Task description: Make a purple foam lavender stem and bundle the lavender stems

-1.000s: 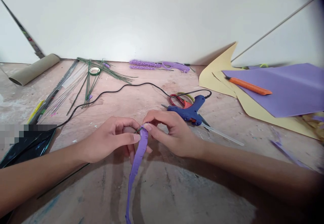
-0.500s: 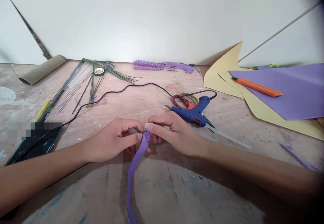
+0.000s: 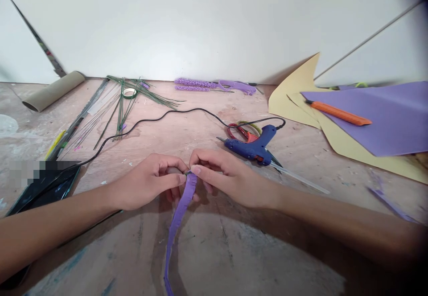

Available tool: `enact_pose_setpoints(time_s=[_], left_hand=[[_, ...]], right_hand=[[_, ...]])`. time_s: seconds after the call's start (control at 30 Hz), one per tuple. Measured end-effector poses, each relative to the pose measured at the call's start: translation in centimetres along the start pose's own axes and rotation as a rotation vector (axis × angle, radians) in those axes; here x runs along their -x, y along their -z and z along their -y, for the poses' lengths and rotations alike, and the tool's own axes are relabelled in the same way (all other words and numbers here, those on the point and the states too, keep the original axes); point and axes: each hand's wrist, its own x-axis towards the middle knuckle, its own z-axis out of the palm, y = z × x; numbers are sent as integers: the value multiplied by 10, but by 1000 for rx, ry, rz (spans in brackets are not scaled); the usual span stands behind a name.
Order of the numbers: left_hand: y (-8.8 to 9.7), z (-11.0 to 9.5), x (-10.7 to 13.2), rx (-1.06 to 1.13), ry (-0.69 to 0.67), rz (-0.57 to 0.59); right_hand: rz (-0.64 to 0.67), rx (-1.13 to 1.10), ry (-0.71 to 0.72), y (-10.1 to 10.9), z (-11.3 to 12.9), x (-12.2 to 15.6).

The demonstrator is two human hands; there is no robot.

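My left hand and my right hand meet at the middle of the wooden table. Between their fingertips they pinch the top end of a fringed purple paper strip against a thin green wire whose tip shows at the pinch. The strip trails down toward me over the table. The wire runs back under my left forearm. A blue glue gun lies just beyond my right hand, on its side, with a glue stick sticking out of its back.
Red and yellow scissors lie behind the gun, whose black cord snakes left. Green wires, a tape roll, a cardboard tube sit far left. Finished purple stems lie by the wall. Yellow and purple sheets with an orange cutter lie right. A dark phone lies left.
Both hands keep the pinch on the strip's top end, with the fingers shifting slightly. The strip's free end has swung a little. The camera view has shifted slightly.
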Motion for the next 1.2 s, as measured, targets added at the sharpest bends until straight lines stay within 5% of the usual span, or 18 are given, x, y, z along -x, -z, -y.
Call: enact_pose_setpoints(time_s=[0.3, 0.87, 1.2], left_hand=[[2, -1, 1, 65, -25, 47], [2, 5, 1, 133, -37, 62], [3, 5, 3, 12, 8, 63]], right_hand=[[-5, -55, -26, 1, 0, 0], [-122, 20, 147, 2, -2, 1], [-23, 61, 105, -4, -6, 0]])
